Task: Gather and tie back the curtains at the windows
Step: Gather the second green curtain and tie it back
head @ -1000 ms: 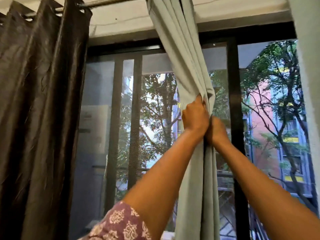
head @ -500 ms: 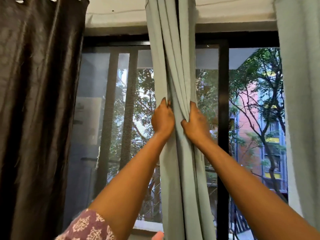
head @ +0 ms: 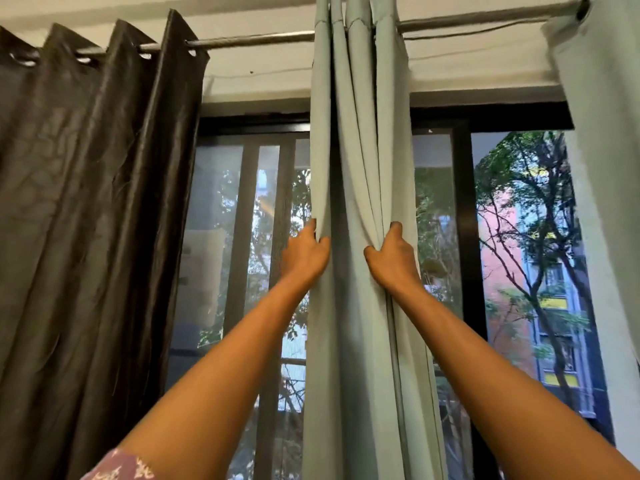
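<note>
— Two hands, one curtain: the pale green curtain (head: 360, 306) hangs bunched on the rod (head: 249, 41) at about the middle of the window (head: 436, 237). The left hand (head: 304, 258) is closed on the folds at its left edge, the right hand (head: 393, 261) is closed on the folds at its right edge, and a dark gap in the pleats shows between them.

— So what makes the gathering go well from here?

— I'd judge the bundle is only half collected. The hands are near each other but apart, so the folds between them are loose. Bringing the two grips together at the same height should pack the pleats into one column rather than a twisted rope.

— Any risk in pulling?

— Likely some. The top hem sits tight on the rod, so a hard tug downward could strain it. Squeezing sideways and letting the cloth slide along the rod seems gentler.

— Which way should it go?

— I can't tell for sure. A dark brown curtain (head: 93, 220) hangs gathered toward the left end of the rod, and another pale curtain (head: 602, 168) hangs at the right end. The green bundle probably belongs with the pale one, toward the window's right edge.

— And the tie?

— No cord, band or hook is visible, so one hand may have to hold the whole bundle while the other finds something. Closing one hand fully around the gathered folds first would make that swap safer.
</note>
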